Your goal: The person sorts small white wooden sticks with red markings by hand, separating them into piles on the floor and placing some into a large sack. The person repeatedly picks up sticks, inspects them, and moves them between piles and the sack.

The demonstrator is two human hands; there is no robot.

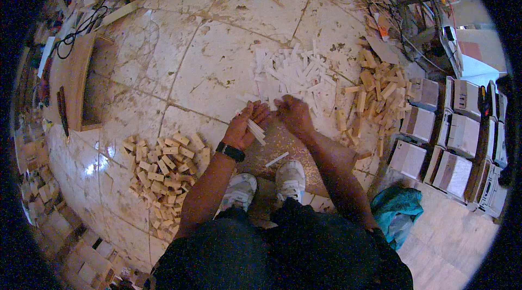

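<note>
My left hand (242, 125), below a dark wristwatch (230, 152), is turned palm up with a small bundle of thin white strips (256, 132) lying in it. Just to its right, my right hand (295, 114) has its fingers curled together. Whatever its fingertips hold, if anything, is too small to make out. Beyond both hands a loose heap of white strips (304, 70) spreads over the floor. One single strip (277, 159) lies nearer me on a brown speckled board (261, 155), close to my shoes (291, 178).
Small wooden blocks (166, 167) with holes are piled at left, and more wooden pieces (375, 94) at right. An open wooden box (81, 83) stands far left. Pale box-shaped units (451, 132) sit in rows at right, near a teal cloth bag (397, 214).
</note>
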